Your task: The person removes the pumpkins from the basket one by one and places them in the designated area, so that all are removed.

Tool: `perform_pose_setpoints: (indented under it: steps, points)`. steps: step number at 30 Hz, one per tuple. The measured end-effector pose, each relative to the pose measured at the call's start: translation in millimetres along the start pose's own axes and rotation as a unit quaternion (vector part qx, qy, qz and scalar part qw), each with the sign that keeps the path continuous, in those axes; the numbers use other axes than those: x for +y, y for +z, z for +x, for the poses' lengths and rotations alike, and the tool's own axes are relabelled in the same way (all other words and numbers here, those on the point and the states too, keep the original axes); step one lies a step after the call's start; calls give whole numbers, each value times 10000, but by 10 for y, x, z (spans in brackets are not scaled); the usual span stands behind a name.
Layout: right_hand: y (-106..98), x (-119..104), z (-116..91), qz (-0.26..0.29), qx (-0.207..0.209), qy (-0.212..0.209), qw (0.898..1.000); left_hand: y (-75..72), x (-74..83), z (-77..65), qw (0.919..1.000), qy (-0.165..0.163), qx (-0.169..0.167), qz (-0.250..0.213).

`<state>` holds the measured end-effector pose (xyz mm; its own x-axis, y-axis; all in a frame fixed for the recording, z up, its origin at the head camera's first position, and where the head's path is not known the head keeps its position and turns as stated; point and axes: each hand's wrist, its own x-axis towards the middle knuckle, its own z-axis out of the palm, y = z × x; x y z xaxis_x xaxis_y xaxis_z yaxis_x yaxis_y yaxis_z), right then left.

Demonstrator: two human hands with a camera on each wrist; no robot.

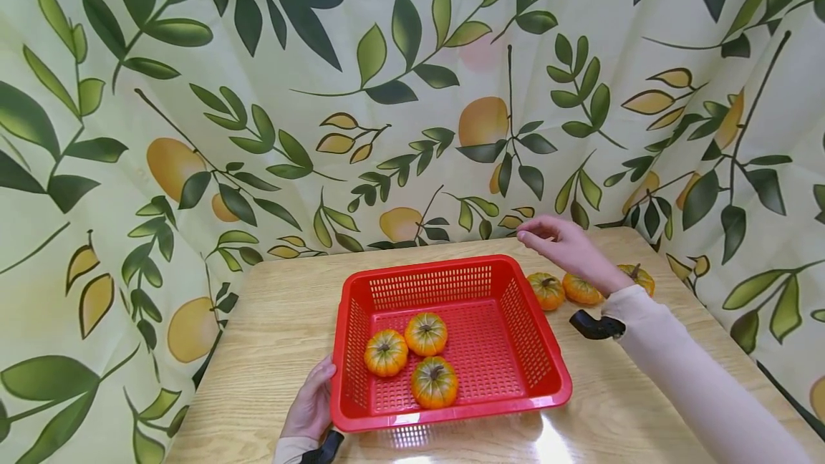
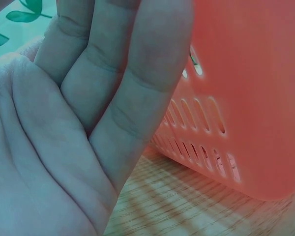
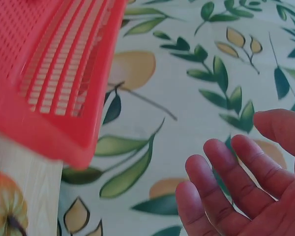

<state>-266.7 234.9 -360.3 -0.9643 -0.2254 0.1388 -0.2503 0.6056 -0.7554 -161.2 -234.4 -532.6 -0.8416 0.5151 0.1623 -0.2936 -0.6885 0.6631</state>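
Note:
My left hand is at the left wall of a red plastic basket, fingertips right at the rim. In the left wrist view its fingers lie nearly straight along the slotted outer wall. Three small orange pumpkins sit inside, towards the basket's left: one at the back, one at the left and one in front. My right hand hovers beyond the basket's far right corner, fingers loosely bent, holding nothing. The right wrist view shows the hand apart from the basket.
Right of the basket, on the wooden table, a row of pumpkins includes a near one, a middle one and a far-right one partly behind my right wrist. A leaf-patterned cloth hangs behind the table and at both sides.

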Motion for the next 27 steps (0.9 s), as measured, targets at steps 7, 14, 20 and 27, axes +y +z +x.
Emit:
perform_pose_setpoints:
  steps: [7, 14, 20, 27]
  points:
    - [315, -171, 149, 161, -184, -178, 9995, -23, -23, -9, 9998, 122, -75, -119]
    - [606, -338, 247, 398, -468, -258, 9978, -12, -25, -19, 9999, 84, 72, -11]
    - [837, -403, 314, 515, -732, -233, 9957, 2, -12, 3, 9999, 2, 84, 71]
    - [1058, -500, 377, 489, -1018, -488, 9924, -34, -13, 0, 9998, 163, -119, -60]
